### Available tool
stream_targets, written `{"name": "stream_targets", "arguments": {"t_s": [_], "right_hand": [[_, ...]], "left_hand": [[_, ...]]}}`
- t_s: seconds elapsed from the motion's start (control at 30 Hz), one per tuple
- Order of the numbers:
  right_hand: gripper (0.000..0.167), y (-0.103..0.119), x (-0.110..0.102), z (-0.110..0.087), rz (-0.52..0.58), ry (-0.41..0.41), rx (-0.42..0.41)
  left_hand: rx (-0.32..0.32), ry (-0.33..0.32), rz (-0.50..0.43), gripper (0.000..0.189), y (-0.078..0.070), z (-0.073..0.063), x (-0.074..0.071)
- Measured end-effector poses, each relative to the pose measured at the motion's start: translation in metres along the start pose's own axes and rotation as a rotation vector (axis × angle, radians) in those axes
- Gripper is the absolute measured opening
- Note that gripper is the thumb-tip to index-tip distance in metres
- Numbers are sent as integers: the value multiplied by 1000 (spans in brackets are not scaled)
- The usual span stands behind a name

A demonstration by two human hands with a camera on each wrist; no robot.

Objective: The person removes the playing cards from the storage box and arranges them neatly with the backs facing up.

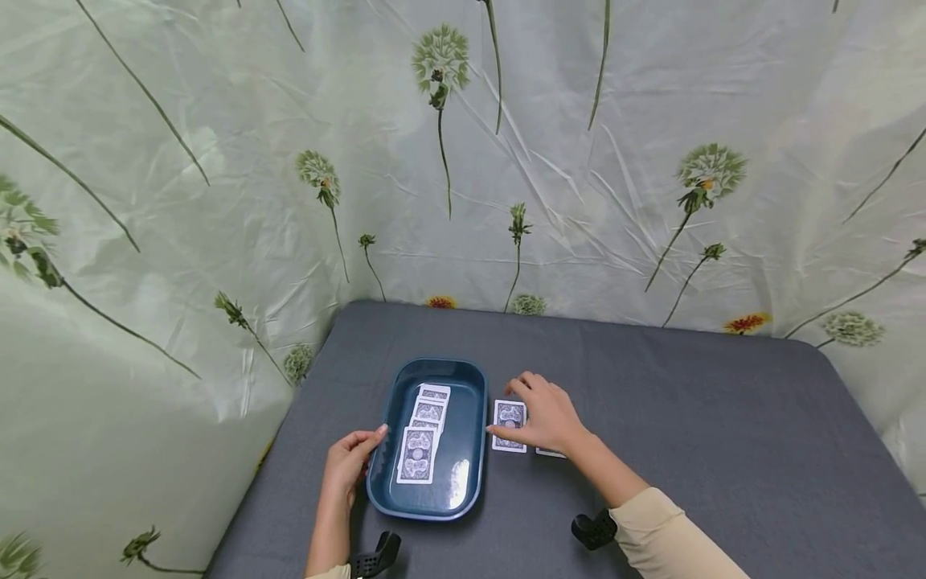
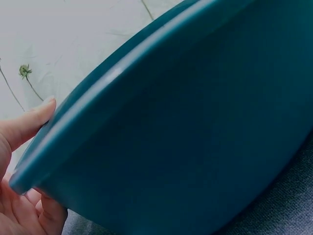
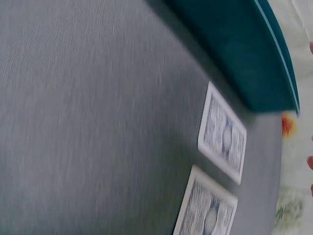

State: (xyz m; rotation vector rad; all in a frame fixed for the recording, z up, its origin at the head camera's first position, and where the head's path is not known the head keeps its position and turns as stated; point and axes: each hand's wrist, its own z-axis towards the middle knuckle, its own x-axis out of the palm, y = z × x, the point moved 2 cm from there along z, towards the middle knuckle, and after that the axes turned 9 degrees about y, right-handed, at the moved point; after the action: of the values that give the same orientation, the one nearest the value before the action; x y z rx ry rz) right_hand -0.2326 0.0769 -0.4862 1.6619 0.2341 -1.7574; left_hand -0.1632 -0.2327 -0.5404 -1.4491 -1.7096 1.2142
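My left hand (image 1: 349, 460) holds the near-left rim of a blue tray (image 1: 466, 426), thumb on the rim and fingers curled beneath it in the left wrist view. Inside the tray lies an overlapping row of patterned playing cards (image 1: 417, 457), backs up. Just right of the tray, my right hand (image 1: 544, 414) is over the cloth with its fingers spread and bent, nothing between them. Partly beneath it is a face-down playing card (image 1: 509, 438). A second playing card (image 1: 551, 453) beside that one is mostly hidden by the hand; the right wrist view shows more of it (image 3: 208, 208).
Dark grey cloth (image 1: 694, 434) covers the table. A pale curtain (image 1: 579, 177) with a dandelion print hangs behind the table and along its left side. Each wrist wears a black device, one of them the right wrist device (image 1: 595, 531).
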Motion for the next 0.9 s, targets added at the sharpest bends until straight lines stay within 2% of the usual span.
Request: {"name": "stream_targets", "arguments": {"t_s": [0.1, 0.3, 0.57, 0.77, 0.9], "right_hand": [[55, 14, 6, 7, -11, -3, -35], [51, 37, 19, 19, -60, 49, -79], [56, 65, 33, 34, -119, 120, -132], [56, 86, 47, 46, -143, 158, -159], [57, 94, 61, 52, -159, 216, -148]], "left_hand": [[3, 1, -5, 28, 0, 0, -1], [2, 8, -8, 28, 2, 0, -2], [10, 2, -12, 27, 0, 3, -2], [9, -2, 1, 30, 0, 3, -2], [6, 0, -3, 31, 2, 4, -3]]}}
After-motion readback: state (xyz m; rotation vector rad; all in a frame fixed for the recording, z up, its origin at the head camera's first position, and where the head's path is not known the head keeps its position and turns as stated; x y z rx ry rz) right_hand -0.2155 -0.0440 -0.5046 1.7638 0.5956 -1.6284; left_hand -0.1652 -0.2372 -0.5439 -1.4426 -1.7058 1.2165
